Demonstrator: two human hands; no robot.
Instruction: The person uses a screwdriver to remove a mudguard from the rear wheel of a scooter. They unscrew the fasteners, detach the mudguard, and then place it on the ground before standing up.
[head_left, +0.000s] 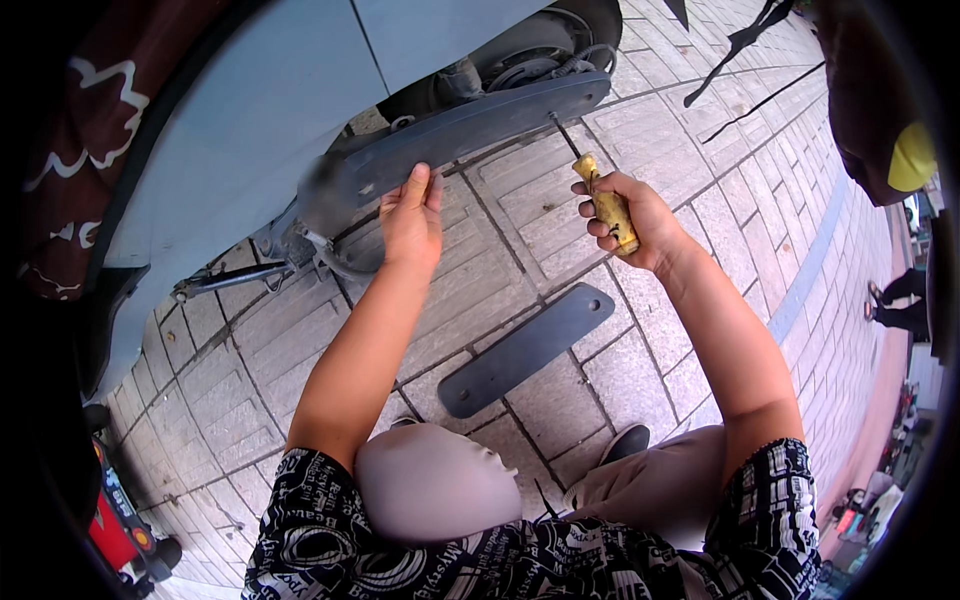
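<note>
A long dark grey cover (470, 120) lies along the lower side of a light blue scooter (250, 110), below its body panel. My left hand (412, 215) is at the cover's lower edge, thumb and fingers drawn together; what they hold, if anything, cannot be made out. My right hand (640, 215) is wrapped round the worn yellow handle of a screwdriver (612, 210). Its dark shaft points up and left, with the tip at the cover's right part. On the paving between my forearms rests a loose dark grey plate (525, 350) with rounded ends and a hole near each end.
Near the cover's right end is the scooter's wheel (525, 60), and a kickstand (235, 278) reaches out at the left. Light paving bricks (270, 360) cover the ground. A red toy-like vehicle (115, 530) stands at the lower left. A person's legs (900, 300) show at the far right.
</note>
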